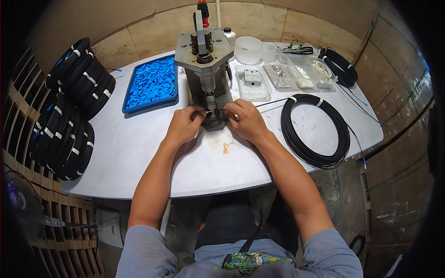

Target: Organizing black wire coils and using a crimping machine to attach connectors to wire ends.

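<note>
the black cable [272, 101] is the thing to watch: it runs from the coil [288, 132] at the right, roughly left to right along its long axis, with its coil side lying slightly farther away, and goes out of sight at the right hand [245, 120]. so the right hand is nearer to it, and the line of the cable points leftward, toward the foot of the metal press [204, 55], under the plunger [209, 85]. the left hand [184, 124] sits on the other side of that foot, its thumb and forefinger drawn close together; whether they pinch a small part cannot be told. the right fingers are bent inward toward the same spot, but their grip on the cable is hidden. the relation that seems to matter is the cable's hidden end against the spot under the plunger, between both sets of fingertips. farther left stands the blue tray [174, 104] of small blue pieces [153, 82].
</note>
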Available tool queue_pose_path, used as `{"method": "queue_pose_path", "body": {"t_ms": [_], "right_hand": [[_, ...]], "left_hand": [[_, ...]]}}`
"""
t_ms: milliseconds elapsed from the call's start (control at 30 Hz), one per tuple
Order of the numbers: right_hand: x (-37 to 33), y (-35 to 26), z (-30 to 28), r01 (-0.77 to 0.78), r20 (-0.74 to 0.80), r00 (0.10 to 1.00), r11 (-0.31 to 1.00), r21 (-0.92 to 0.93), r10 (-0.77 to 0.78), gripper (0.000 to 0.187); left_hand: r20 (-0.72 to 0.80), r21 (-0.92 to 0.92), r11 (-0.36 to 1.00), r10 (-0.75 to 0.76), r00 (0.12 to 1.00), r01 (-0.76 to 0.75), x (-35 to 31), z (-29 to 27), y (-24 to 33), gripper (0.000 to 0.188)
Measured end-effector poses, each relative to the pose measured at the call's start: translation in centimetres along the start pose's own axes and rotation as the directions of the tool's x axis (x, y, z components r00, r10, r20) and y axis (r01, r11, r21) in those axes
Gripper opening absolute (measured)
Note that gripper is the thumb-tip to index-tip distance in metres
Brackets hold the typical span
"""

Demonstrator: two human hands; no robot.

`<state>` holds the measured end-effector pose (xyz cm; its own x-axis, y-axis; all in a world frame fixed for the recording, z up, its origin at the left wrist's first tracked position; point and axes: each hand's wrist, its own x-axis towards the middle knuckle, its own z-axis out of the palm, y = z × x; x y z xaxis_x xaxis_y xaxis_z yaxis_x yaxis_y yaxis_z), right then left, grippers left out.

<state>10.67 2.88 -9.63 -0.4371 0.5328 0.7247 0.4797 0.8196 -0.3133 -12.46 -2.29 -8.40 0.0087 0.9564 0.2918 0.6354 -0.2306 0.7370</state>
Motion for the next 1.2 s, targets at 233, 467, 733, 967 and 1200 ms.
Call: {"method": "queue_pose_path", "body": {"t_ms": [233, 467, 733, 967, 1200], "right_hand": [[-0.06, 0.29, -0.04, 0.004, 0.027, 1.0, 1.0, 0.016, -0.004, 0.015], [0.08, 0.01, -0.14, -0.011, 0.036, 0.999, 1.0, 0.026, 0.01, 0.015], [0.05, 0.04, -0.08, -0.028, 0.047, 0.999, 0.999, 0.028, 0.027, 0.012], [0.05, 0.12, 0.01, -0.033, 0.05, 0.998, 0.999, 0.038, 0.032, 0.013], [0.16, -0.13, -0.24, -0.048, 0.063, 0.997, 0.998, 0.051, 0.045, 0.015]], "left_hand": [[-0.011, -0.006, 1.0, 0.025, 1.0, -0.025, 0.05, 0.18, 0.36, 0.023], [-0.017, -0.032, 0.999, 0.035, 0.999, -0.035, 0.0, 0.24, 0.15, 0.022], [0.001, -0.029, 1.0, 0.01, 1.0, -0.01, 0.07, 0.21, 0.43, 0.022], [0.005, -0.026, 0.999, 0.024, 1.0, -0.024, 0.08, 0.2, 0.2, 0.022], [-0.007, -0.022, 0.999, 0.032, 0.999, -0.032, 0.0, 0.23, 0.05, 0.021]]}}
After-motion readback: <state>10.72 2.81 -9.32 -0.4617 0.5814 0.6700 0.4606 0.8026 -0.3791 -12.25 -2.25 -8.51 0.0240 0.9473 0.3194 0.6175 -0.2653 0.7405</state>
